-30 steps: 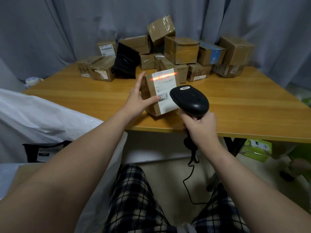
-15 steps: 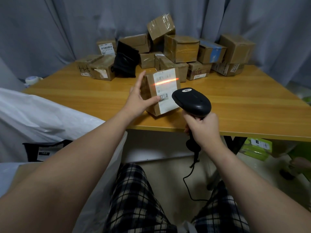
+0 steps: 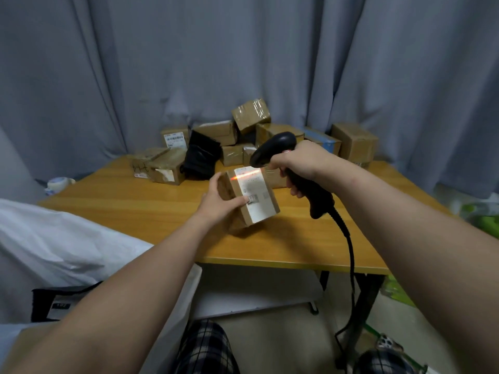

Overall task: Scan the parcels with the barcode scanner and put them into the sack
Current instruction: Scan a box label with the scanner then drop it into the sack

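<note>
Head view: the left hand grips the parcel, thumb pressed on the white label and fingers wrapped round the far left side, tilting the box up off the counter. The right hand is clamped round the handle of the barcode scanner, whose head hangs just beyond and above the parcel, to the right of the left fingers. The red scan line lies across the label's far end, crosswise to the box's long axis. The sack lies left of and below the left fingers, well away from the right hand, so the drop looks like the left hand's job. The pile of parcels sits beyond both hands.
</note>
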